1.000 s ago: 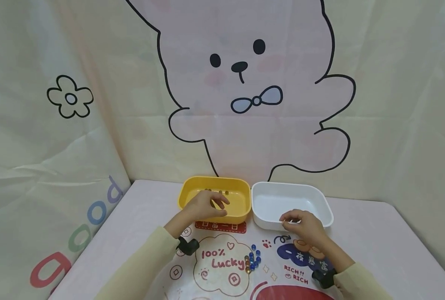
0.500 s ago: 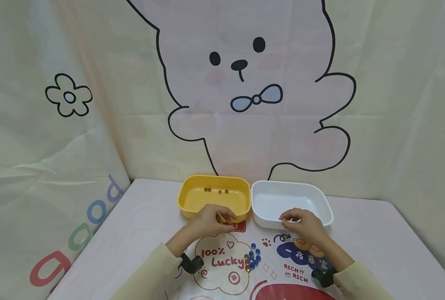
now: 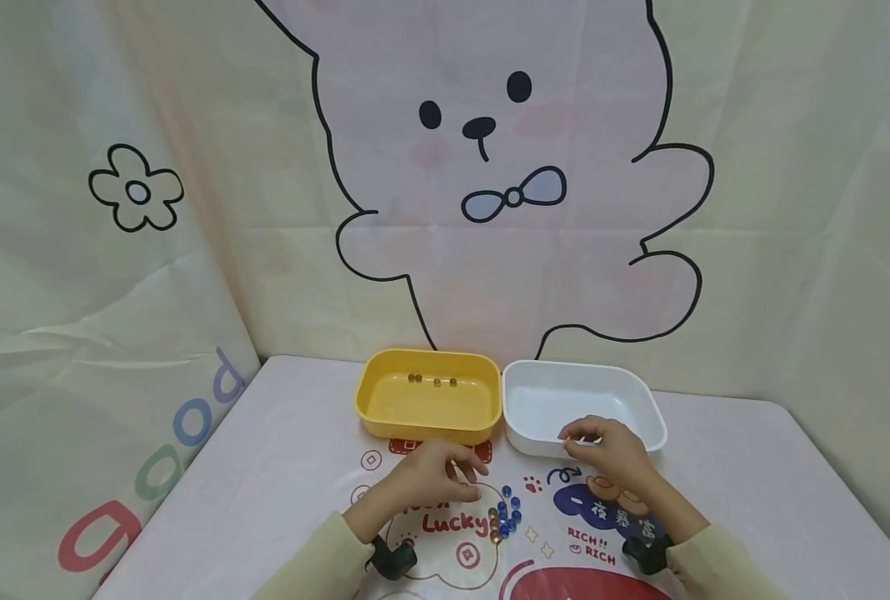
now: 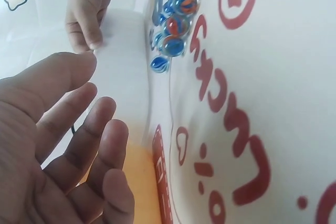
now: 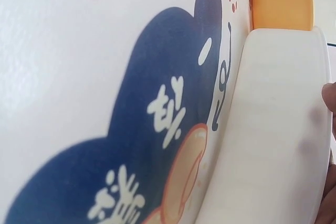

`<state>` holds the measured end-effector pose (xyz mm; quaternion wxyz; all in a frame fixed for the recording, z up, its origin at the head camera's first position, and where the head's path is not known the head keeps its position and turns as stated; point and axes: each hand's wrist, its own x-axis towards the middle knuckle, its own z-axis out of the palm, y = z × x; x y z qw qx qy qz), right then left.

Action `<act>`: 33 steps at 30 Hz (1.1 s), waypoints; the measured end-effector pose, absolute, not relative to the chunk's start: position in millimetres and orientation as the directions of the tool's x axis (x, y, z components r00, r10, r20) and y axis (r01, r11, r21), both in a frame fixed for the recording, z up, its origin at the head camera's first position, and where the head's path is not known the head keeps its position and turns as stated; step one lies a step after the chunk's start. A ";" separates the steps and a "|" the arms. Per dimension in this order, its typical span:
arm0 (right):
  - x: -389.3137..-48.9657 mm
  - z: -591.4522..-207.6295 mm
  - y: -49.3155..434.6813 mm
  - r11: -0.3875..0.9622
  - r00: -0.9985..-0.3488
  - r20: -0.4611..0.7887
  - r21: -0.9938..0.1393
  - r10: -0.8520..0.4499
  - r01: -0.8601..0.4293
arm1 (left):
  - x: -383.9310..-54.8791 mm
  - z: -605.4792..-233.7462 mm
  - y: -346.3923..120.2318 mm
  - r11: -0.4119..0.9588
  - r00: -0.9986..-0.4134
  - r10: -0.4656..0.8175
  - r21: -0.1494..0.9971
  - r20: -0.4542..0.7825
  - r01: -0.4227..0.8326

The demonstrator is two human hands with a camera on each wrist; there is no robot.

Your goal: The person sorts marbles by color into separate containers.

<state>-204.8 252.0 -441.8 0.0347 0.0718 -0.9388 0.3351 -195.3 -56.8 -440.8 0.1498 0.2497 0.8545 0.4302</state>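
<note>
Marbles (image 3: 502,517) on the table (image 3: 745,492): left hand (image 3: 441,472) spread, empty; right hand (image 3: 608,446) pinches the white tray (image 3: 542,408) at its near edge; light fingertip contact likely limits rolling.

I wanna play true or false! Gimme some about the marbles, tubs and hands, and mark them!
Brown marbles are in the yellow tub. True.
The white tub sits inside the yellow tub. False: they stand side by side.
Blue marbles lie on the table. True.
The left hand is inside the yellow tub. False: it is in front of that tub.
The right hand is at the white tub's near rim. True.
</note>
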 end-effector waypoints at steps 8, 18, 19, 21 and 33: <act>-206.8 -441.5 251.6 0.777 -0.989 0.108 -0.612 -0.104 -0.149 | -190.4 -448.8 -52.4 0.514 -0.811 0.580 0.806 -0.074 0.294; -207.0 -443.1 252.6 0.773 -0.988 0.107 -0.616 -0.108 -0.151 | -187.1 -458.4 -44.5 0.487 -0.767 0.620 0.847 -0.164 0.213; -206.9 -443.1 252.4 0.773 -0.988 0.107 -0.616 -0.109 -0.152 | -187.1 -459.1 -44.3 0.482 -0.766 0.622 0.851 -0.164 0.210; -206.7 -443.1 252.0 0.775 -0.988 0.111 -0.612 -0.111 -0.156 | -186.3 -460.4 -44.2 0.481 -0.766 0.621 0.852 -0.164 0.207; -205.9 -443.4 251.5 0.779 -0.986 0.122 -0.606 -0.113 -0.164 | -185.2 -465.8 -43.1 0.502 -0.776 0.608 0.839 -0.170 0.210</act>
